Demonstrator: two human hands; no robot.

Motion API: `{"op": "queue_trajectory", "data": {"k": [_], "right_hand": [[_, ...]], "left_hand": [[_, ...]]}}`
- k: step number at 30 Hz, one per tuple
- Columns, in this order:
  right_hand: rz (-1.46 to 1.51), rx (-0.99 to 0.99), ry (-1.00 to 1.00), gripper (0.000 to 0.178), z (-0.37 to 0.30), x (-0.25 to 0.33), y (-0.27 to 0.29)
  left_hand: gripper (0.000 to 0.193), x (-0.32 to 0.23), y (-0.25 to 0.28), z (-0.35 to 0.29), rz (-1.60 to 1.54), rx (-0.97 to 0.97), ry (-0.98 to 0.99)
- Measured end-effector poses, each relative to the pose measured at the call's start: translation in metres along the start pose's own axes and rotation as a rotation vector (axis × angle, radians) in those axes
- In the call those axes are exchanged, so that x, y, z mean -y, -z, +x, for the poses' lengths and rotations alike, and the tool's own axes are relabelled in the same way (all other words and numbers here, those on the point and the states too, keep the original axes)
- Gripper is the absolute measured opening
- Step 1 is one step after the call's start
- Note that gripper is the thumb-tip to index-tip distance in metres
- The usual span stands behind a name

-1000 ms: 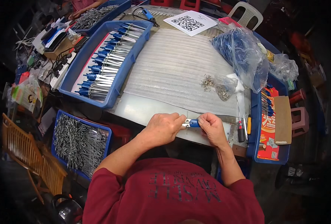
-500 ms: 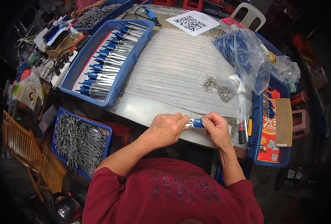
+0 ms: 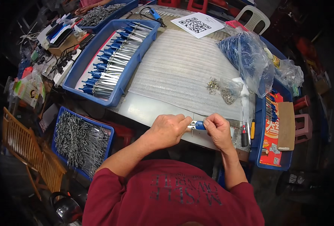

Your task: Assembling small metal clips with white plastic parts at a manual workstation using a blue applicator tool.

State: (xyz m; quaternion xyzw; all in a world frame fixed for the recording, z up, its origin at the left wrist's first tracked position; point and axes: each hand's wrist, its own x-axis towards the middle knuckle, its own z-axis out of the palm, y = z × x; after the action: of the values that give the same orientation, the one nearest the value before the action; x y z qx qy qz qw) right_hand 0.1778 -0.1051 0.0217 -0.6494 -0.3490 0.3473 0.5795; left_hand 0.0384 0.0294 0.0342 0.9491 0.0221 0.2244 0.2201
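Just past the table's near edge I hold a small metal piece with a blue plastic end (image 3: 199, 125); its exact kind I cannot make out. My left hand (image 3: 169, 130) is closed on its metal side, and most of what lies in those fingers is hidden. The blue end is pinched between thumb and fingers of my right hand (image 3: 218, 130). A thin metal rod runs crosswise at the joint between the hands. Beyond them on the white foam sheet (image 3: 174, 67) lie a pile of small metal fasteners (image 3: 213, 86) and a clear bag (image 3: 229, 94) of similar ones.
A blue tray (image 3: 116, 100) of blue-and-metal pieces stands at left. Loose metal parts fill a lower bin (image 3: 110, 145). Right of my hands lie a red-and-black screwdriver (image 3: 244, 137) and a yellow-handled one (image 3: 252, 130). Another blue tray (image 3: 258, 150) holds cardboard. A person's hand (image 3: 85, 9) shows far left.
The view has shifted slightly. Both hands keep their hold on the piece in nearly the same place, with no clear change.
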Motion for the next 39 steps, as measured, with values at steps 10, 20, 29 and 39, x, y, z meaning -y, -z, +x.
{"op": "queue_trajectory", "data": {"k": [10, 20, 29, 39], "right_hand": [[0.138, 0.165, -0.169, 0.013, -0.002, 0.003, 0.008], [0.092, 0.042, -0.037, 0.017, 0.001, -0.007, 0.000], [0.169, 0.223, -0.170, 0.015, 0.006, -0.007, 0.010], [-0.009, 0.009, -0.057, 0.016, 0.012, -0.016, 0.000]], "left_hand": [[0.021, 0.011, 0.004, -0.001, -0.056, 0.077, -0.076], [0.021, 0.008, -0.001, 0.001, 0.033, 0.069, -0.034], [0.023, 0.024, -0.001, 0.009, -0.053, 0.100, -0.102], [0.024, 0.035, -0.002, 0.020, 0.024, 0.116, -0.128]]}}
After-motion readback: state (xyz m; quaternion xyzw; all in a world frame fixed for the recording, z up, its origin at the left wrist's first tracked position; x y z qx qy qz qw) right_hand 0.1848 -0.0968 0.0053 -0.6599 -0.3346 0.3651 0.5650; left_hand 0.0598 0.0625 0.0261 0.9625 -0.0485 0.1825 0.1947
